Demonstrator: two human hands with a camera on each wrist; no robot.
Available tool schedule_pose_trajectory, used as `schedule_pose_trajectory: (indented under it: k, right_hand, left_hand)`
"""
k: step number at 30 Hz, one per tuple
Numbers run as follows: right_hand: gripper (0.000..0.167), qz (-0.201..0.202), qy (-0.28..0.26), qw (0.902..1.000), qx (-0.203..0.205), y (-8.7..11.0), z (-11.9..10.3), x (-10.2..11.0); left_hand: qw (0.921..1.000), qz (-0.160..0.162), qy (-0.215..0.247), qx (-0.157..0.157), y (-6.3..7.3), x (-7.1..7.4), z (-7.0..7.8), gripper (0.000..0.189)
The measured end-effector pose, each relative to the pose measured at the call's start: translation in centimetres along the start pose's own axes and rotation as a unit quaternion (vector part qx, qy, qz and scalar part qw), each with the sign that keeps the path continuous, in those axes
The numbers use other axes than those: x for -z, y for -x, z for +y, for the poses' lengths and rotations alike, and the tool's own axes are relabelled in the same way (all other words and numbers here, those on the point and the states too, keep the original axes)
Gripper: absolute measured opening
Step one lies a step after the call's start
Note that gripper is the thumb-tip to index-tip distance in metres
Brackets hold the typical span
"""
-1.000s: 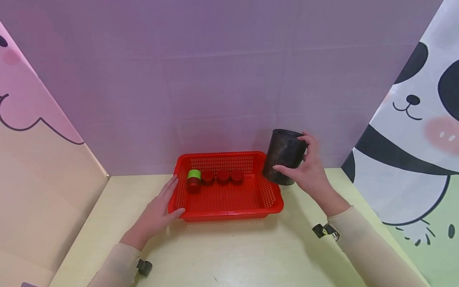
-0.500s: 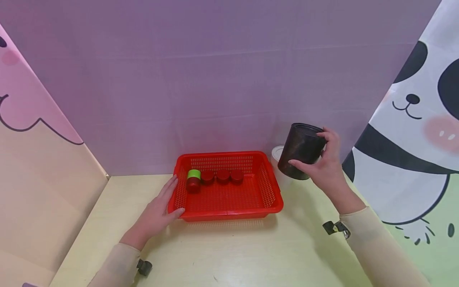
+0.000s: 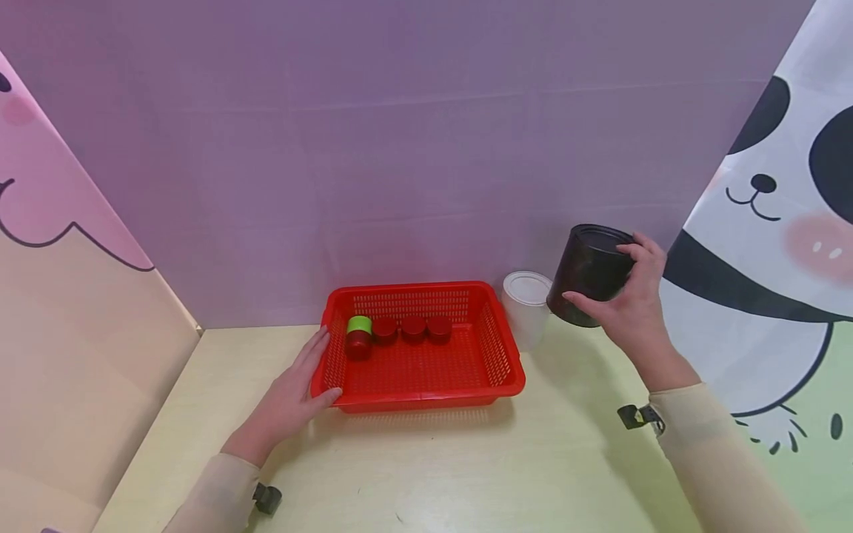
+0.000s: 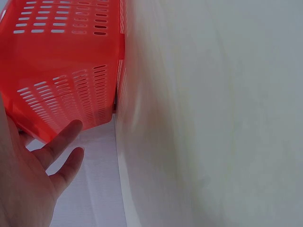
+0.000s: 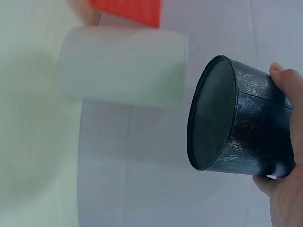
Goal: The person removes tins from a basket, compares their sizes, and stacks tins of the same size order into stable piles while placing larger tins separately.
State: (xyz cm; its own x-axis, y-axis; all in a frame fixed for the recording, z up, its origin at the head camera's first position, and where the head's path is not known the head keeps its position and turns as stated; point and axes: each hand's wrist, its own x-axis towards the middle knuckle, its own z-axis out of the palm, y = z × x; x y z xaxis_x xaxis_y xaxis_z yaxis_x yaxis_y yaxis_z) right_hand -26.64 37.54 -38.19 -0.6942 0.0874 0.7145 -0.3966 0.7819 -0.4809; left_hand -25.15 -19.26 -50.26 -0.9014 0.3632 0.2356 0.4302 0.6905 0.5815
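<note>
My right hand point(image 3: 629, 307) grips a black tin can point(image 3: 591, 274), fingers and thumb spread round its side. The can is held up and tilted; in the right wrist view its flat round end point(image 5: 213, 113) faces the camera. My left hand point(image 3: 289, 403) lies at the left side of a red plastic basket point(image 3: 426, 400), thumb on the front rim and straight fingers along the left wall. Fingers point(image 4: 66, 137) show beside the slotted wall in the left wrist view. Inside the basket are several red round pieces point(image 3: 413, 328) and a green one point(image 3: 360, 323).
A white lidded canister point(image 3: 526, 311) stands upright against the basket's right end, near the back cloth point(image 3: 426, 148). The basket sits on a pale wooden table point(image 3: 426, 474). A panda-print panel point(image 3: 753, 333) borders the right side.
My right hand has carried the black can to the right, away from the basket, and the white canister behind it has come into view. My left hand stays on the basket.
</note>
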Motion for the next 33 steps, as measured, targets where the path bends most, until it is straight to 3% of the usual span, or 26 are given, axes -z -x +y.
schedule_pose_trajectory:
  k: [14,19,27,33]
  right_hand:
    - [0.11,0.004,0.02,0.9996,-0.021,0.7,4.9,-0.6]
    - [0.109,0.008,0.028,0.9994,-0.02,1.4,7.5,-1.9]
    - [0.103,0.03,0.038,0.9986,0.02,2.3,10.1,-4.3]
    - [0.105,0.016,0.045,0.9988,-0.006,3.0,10.8,-5.3]
  left_hand:
    - [1.0,-0.002,0.002,0.0,0.0,0.0,-0.1,0.108]
    - [1.0,-0.004,0.0,0.003,0.0,0.1,0.1,0.108]
    - [1.0,-0.004,-0.001,0.007,0.1,0.0,0.0,0.11]
    - [0.9999,-0.007,0.0,0.012,0.0,0.0,-0.1,0.109]
